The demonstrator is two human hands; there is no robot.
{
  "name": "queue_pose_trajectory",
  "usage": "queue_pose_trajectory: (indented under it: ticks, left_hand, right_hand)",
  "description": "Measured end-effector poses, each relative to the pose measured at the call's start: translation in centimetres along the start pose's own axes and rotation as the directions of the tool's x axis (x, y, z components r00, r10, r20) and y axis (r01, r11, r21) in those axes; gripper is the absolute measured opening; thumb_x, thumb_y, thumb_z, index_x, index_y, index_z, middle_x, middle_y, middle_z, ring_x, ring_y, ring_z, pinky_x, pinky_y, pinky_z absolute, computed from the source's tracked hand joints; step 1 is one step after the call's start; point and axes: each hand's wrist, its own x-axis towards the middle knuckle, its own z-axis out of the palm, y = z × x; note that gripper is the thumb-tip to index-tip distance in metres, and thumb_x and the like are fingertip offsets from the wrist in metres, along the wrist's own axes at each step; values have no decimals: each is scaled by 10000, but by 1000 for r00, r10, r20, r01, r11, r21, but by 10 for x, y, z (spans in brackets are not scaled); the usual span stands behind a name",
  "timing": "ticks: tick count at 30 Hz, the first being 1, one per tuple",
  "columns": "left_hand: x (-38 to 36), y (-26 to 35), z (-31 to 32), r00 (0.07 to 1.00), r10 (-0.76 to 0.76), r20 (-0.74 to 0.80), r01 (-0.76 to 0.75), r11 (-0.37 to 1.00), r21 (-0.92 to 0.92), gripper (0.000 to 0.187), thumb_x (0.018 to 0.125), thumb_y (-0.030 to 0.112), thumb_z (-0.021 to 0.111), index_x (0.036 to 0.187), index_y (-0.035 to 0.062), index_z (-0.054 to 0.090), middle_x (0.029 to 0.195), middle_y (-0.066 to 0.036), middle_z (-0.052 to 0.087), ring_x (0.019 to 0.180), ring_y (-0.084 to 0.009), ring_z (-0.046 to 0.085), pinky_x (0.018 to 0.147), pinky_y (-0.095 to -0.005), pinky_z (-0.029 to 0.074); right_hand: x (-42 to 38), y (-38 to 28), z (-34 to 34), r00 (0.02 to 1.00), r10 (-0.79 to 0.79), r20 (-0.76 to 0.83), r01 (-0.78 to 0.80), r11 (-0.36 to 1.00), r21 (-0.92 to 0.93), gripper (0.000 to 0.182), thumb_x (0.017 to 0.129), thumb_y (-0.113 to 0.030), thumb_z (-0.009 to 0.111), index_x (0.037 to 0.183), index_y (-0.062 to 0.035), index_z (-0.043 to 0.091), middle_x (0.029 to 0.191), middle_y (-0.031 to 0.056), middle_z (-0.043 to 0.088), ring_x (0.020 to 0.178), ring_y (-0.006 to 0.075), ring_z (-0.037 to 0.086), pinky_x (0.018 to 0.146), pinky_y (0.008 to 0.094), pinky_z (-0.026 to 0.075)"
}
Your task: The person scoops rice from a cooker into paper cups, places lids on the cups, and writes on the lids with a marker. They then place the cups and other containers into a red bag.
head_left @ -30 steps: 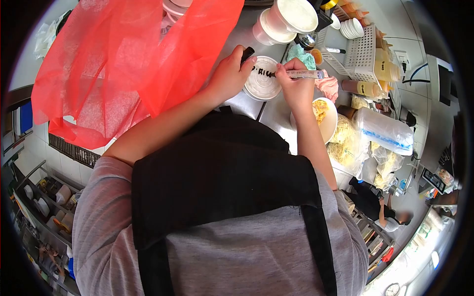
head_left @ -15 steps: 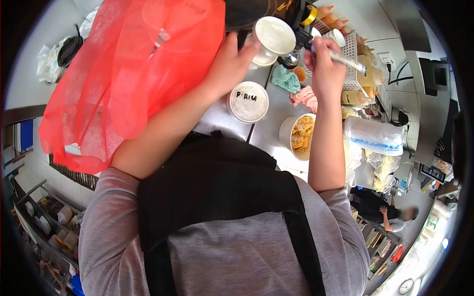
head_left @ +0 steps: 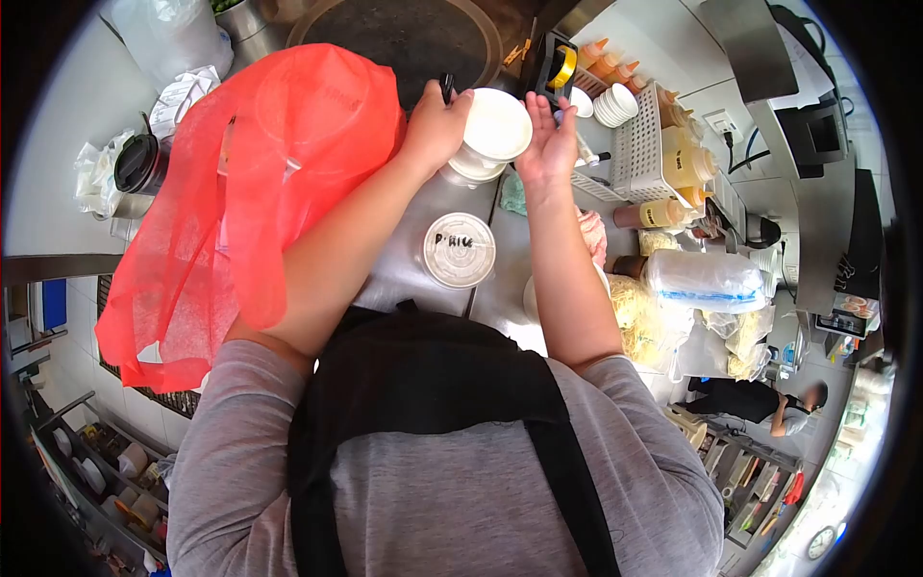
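Nearest us, past our black apron (head_left: 413, 370), the lettered tub (head_left: 460, 267) sits upright on the steel counter (head_left: 399, 264), black writing on its lid, neither hand touching it. A second ago both our hands were at that lid with the pen (head_left: 584, 145); now they are beyond it, so we judge the writing there finished and our attention moved to the stack.

Just right of that tub, our forearm partly hides a white bowl (head_left: 532, 300). The red bag (head_left: 327, 183) stands along our left arm.

Farther out, our left hand (head_left: 436, 133) is curled round a black cap (head_left: 447, 87) and lies against the upper tub (head_left: 497, 123), which sits on another. Our right hand (head_left: 550, 152) has come in from the basket side: its palm is turned up, fingers stretched out just beside that tub. The pen shows behind it, but we cannot tell whether the fingers grip it.

Beyond lie the white basket (head_left: 637, 173) and, farther ahead, a dark round pan (head_left: 394, 43).
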Motion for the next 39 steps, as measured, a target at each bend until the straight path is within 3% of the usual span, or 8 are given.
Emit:
queue_pose_trajectory:
  ticks: [3, 7, 10, 12, 15, 28, 31, 39]
  left_hand:
    - [-6, -1, 0, 1000, -5, -24, 3, 998, -58, 270, 974, 270, 558, 955, 8, 494, 840, -75, 590, 761, -140, 563, 695, -309, 467]
    - [-10, -6, -3, 1000, -15, 17, 15, 1000, -27, 251, 972, 263, 558, 947, 23, 488, 789, -49, 568, 685, -121, 538, 623, -296, 453]
    - [-12, -8, -3, 1000, -1, 0, 1, 999, -38, 299, 943, 269, 585, 943, -15, 489, 797, -157, 628, 745, -260, 626, 698, -378, 481]
    - [-13, -5, -4, 1000, 14, 4, -14, 1000, 1, 289, 943, 259, 588, 944, -11, 485, 778, -152, 624, 708, -256, 621, 671, -379, 481]
    - [-15, -2, -2, 994, 107, -37, -105, 993, 53, 283, 941, 248, 595, 950, -10, 480, 762, -151, 622, 681, -252, 617, 646, -377, 480]
    - [-18, -3, 0, 986, 158, -54, -157, 987, 30, 297, 936, 240, 599, 949, -21, 459, 765, -179, 625, 705, -293, 645, 659, -398, 484]
    - [-18, -4, 0, 986, 154, -61, -152, 988, 39, 299, 935, 239, 600, 951, -23, 459, 776, -190, 630, 718, -303, 648, 667, -405, 485]
    - [-18, -3, -1, 988, 143, -49, -142, 989, 29, 303, 934, 238, 603, 958, -30, 463, 790, -191, 637, 727, -304, 650, 672, -403, 489]
  right_hand:
    - [5, 7, -7, 989, 148, 28, -150, 980, 131, 333, 1024, -426, 430, 1135, -113, 454, 922, 90, 616, 964, 233, 617, 897, 381, 499]
    - [22, -21, -11, 994, -78, 70, 99, 921, -377, 496, 997, -532, 421, 1029, -74, 610, 767, 33, 573, 716, 102, 535, 671, 255, 462]
    - [14, -58, 18, 975, -6, 224, 79, 945, -317, 410, 1005, -403, 456, 922, -62, 668, 696, -5, 545, 624, 53, 504, 531, 199, 381]
    - [-7, -60, 43, 938, 94, 335, 160, 738, -656, 267, 954, -247, 536, 872, -31, 671, 720, 11, 592, 613, 61, 533, 531, 217, 405]
    - [-10, -44, 43, 927, 81, 365, 257, 571, -780, 195, 849, -181, 671, 751, -14, 647, 642, 33, 638, 564, 79, 565, 524, 237, 427]
    - [-24, -29, 49, 913, 65, 402, 362, 323, -874, 275, 815, -210, 718, 664, -3, 620, 572, 47, 630, 517, 93, 557, 511, 262, 435]
    - [-19, -22, 45, 910, 10, 415, 370, 434, -821, 286, 814, -226, 713, 664, 0, 621, 567, 51, 627, 514, 97, 551, 514, 267, 438]
    - [-20, -29, 43, 898, -6, 440, 412, 360, -837, 281, 816, -219, 707, 660, -4, 617, 562, 41, 614, 515, 97, 537, 517, 274, 431]
